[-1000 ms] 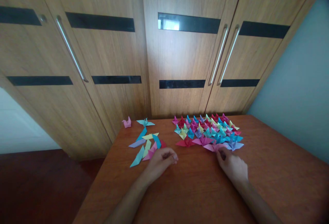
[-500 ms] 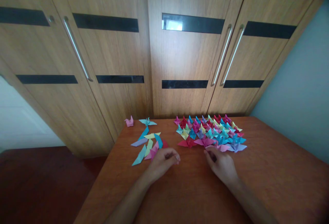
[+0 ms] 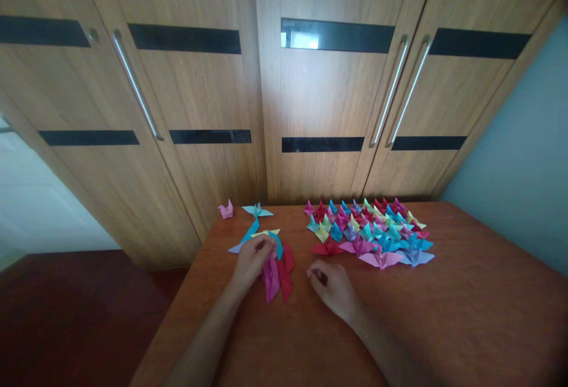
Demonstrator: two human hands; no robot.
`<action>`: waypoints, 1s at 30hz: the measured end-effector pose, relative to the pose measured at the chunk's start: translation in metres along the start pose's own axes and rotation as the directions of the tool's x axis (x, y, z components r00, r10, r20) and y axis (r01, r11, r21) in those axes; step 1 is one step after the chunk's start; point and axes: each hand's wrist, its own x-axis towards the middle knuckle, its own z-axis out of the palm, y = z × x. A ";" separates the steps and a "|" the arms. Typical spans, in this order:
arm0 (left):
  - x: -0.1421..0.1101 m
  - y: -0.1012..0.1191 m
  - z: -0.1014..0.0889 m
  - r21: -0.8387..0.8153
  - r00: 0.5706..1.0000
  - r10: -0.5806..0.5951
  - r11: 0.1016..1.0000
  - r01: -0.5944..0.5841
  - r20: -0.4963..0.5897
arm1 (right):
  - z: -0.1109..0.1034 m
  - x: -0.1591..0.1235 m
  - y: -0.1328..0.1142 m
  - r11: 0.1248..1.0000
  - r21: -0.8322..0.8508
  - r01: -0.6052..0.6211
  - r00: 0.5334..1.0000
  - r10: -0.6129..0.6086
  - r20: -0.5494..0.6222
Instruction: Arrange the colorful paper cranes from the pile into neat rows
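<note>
Over the loose folded paper pieces at the left, my left hand [image 3: 254, 258] has its fingers pinched together; what they hold, if anything, is hidden. Just beneath its fingertips lies a magenta folded paper piece [image 3: 271, 280], with red folded pieces [image 3: 284, 280] beside it. My right hand [image 3: 335, 287] hovers above the bare middle of the table, fingers curled and thumb near the index finger, nothing visible in them. Behind it to the right stand rows of colourful paper cranes, among them a light pink crane [image 3: 380, 258] and a lavender crane [image 3: 414, 257] in the front row.
A small pink crane [image 3: 226, 209] and a light teal crane [image 3: 257, 211] stand near the table's back left corner. The brown wooden table [image 3: 306, 339] meets a wooden wardrobe [image 3: 310, 177] with metal handles. A pale blue wall [image 3: 523, 162] is at the right.
My right hand has let go of the light pink crane and moved left. My left hand has shifted left over the loose pieces, uncovering magenta and red ones.
</note>
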 end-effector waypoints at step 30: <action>0.105 -0.009 -0.039 0.860 0.983 0.039 0.492 0.138 -0.180 | -0.002 0.004 0.003 0.992 0.102 -0.080 0.997 0.077 0.030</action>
